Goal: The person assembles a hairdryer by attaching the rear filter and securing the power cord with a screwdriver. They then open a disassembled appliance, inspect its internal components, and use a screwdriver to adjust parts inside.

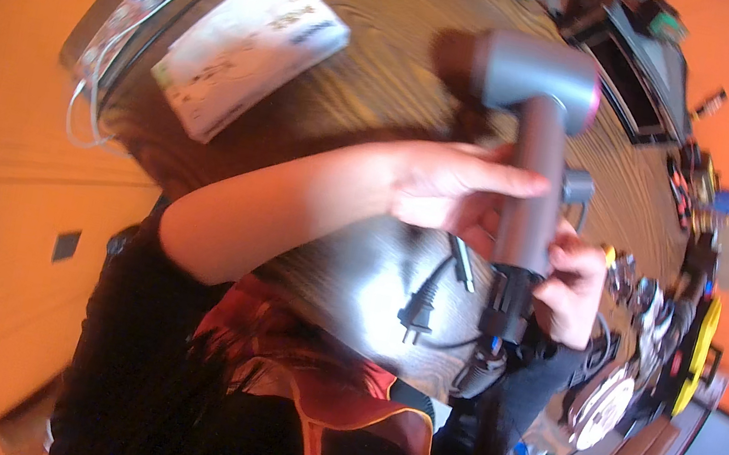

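Note:
A grey hair dryer (540, 146) with a pink rim at one end of its head is held up over the dark wooden table. Around the middle of its handle my left hand (450, 187) is closed, thumb across the front and some fingers hidden behind. My right hand (575, 282) grips low on the handle from the right, its fingers curled and partly out of sight. A black sleeve-like part (507, 303) covers the handle's lower end. Left of it a black two-pin plug (417, 312) on a cord shows above the table, beside a slim pale stick-like item (465, 263).
A white printed soft pack (253, 57) lies on the left of the wooden table (392, 13). White and black cables run by a power strip (128, 20) at the far left. A dark-framed screen-like object (626, 84) and several small items crowd the right edge.

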Motion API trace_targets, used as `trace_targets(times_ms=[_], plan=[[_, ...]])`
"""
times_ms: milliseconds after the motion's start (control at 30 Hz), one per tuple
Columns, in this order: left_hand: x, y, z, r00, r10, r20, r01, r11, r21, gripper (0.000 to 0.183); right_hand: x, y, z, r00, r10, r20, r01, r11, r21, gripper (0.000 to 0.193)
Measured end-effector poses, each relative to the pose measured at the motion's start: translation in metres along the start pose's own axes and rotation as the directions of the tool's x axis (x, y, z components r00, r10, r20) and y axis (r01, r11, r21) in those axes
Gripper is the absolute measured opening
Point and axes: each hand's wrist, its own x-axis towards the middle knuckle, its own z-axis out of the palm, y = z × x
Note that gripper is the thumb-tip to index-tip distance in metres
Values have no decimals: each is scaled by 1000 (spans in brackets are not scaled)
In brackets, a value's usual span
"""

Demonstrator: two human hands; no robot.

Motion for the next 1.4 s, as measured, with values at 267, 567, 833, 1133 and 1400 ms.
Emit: trace_targets(times_ms=[267, 567, 833, 1133, 1400], plan=[[-4, 4, -6, 995, 68, -71, -66, 998, 24, 49, 6, -5, 8, 995, 62, 73, -63, 998, 17, 34], [0, -2, -8, 980, 193, -45, -190, 979, 67, 66, 10, -1, 13, 999, -36, -5, 36, 996, 86, 31], [1, 3, -9, 968, 234, -95, -229, 972, 60, 58, 14, 7, 22, 955, -222, -199, 229, 973, 16, 16], [2, 4, -7, 936, 306, -173, -296, 952, 84, 59, 14, 6, 25, 822, -556, -123, 372, 688, -623, 14], [2, 5, -7, 934, 310, -179, -296, 950, 104, 58, 13, 2, 28, 817, -570, -85, 351, 609, -711, 11]])
